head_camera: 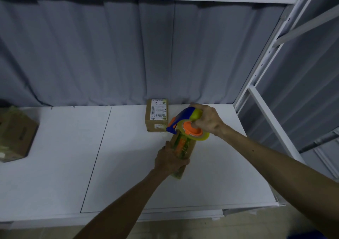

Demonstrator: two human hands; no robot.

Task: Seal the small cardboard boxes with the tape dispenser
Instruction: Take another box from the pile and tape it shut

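While I watched through the head camera, the small cardboard box (185, 147) lay right of centre on the white table (55, 165). Its long axis ran away from me, with the far end leaning slightly right. My left hand (169, 160) gripped the near end, fingers and thumb curled round its sides. My right hand (207, 119) was wrapped round the handle of the tape dispenser (185, 123), which sat over the box's far end with its blue nose pointing left. I judged the sealing stroke would need to run back along that axis toward the left hand. A labelled box (156, 115) stood just beyond. Another box (16, 136) sat well apart at the far left, before a grey curtain (91, 55).
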